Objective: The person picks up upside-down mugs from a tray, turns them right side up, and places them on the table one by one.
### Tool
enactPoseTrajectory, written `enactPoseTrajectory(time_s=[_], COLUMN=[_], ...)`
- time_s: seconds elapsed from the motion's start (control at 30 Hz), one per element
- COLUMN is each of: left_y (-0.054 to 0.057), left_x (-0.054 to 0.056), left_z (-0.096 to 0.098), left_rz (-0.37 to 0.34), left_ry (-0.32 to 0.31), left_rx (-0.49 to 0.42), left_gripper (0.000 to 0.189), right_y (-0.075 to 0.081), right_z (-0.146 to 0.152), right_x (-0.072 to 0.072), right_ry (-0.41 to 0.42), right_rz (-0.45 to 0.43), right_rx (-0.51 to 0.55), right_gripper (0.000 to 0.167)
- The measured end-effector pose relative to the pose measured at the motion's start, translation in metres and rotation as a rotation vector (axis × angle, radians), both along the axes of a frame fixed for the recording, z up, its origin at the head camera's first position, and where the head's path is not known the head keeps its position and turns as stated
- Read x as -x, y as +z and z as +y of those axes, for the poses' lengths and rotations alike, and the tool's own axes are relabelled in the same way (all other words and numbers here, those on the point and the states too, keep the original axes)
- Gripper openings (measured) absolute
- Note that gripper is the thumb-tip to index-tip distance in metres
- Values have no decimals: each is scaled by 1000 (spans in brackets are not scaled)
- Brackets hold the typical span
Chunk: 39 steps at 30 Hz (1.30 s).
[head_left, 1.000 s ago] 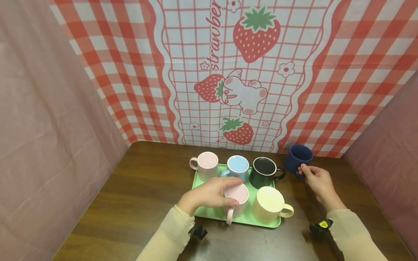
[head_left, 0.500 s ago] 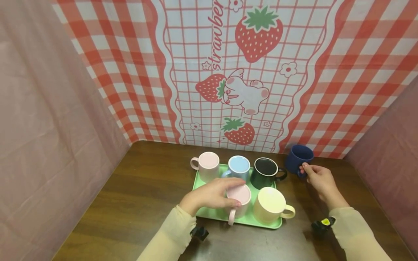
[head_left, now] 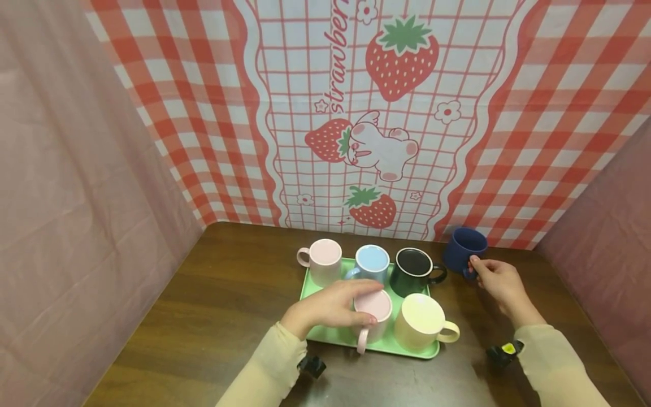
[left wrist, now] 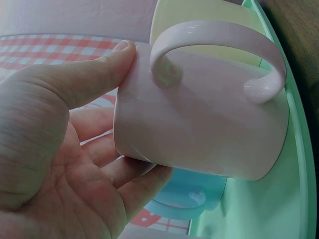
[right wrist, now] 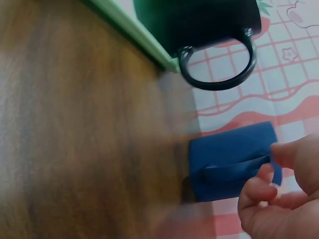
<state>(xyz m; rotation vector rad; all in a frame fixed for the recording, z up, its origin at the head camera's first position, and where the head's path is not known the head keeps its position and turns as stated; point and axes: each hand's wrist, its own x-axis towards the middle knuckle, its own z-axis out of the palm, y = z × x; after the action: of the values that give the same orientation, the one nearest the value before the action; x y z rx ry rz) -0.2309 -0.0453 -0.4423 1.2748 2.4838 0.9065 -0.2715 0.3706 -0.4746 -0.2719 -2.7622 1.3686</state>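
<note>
My left hand (head_left: 328, 305) holds the front pink mug (left wrist: 199, 119) near its rim, thumb on the near side and fingers round the far side. That mug stands on a light green tray (head_left: 330, 334), its handle toward me. At the back right of the table, my right hand (head_left: 500, 285) pinches the handle of a dark blue mug (right wrist: 232, 154) between thumb and fingers. The blue mug stands upright on the table, off the tray. Beside the front pink mug is a cream-yellow mug (head_left: 419, 323), its handle to the right.
Along the tray's back row are another pink mug (head_left: 324, 263), a light blue mug (head_left: 372, 263) and a black mug (head_left: 409, 274), whose handle points right toward the blue mug. A red-checked strawberry cloth (head_left: 386, 141) hangs behind the brown table (head_left: 203, 316).
Both hands keep their hold on the mugs. The view shifts slightly; otherwise the mugs and tray look unmoved.
</note>
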Motion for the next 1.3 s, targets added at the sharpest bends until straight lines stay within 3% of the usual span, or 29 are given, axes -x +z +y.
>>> enactPoseTrajectory(time_s=[0.17,0.4,0.63,0.87,1.1,1.3], left_y=[-1,0,-1,-1,-3,-3], left_x=[0,-1,-1,-2,-1,-1], left_z=[0,1,3,4,4,4], left_rz=[-5,-1,3,-4,-10,-19], left_ry=[-1,2,5,11,15,20], left_rx=[1,4,8,7,5,-1], left_gripper=[68,68,68,68,68,68], right_y=[11,27,53,80,79,69], right_z=[-1,-10,-41,-75,-95,-101], right_x=[-7,-19,-32,-49,-60,-64], right_ry=[-43,-18,160,319,481,600], right_rz=[22,83,229,322,481,519], right_rx=[-143,-201,-264,-325,-350,-385], right_gripper=[62,54,40,27,27,26])
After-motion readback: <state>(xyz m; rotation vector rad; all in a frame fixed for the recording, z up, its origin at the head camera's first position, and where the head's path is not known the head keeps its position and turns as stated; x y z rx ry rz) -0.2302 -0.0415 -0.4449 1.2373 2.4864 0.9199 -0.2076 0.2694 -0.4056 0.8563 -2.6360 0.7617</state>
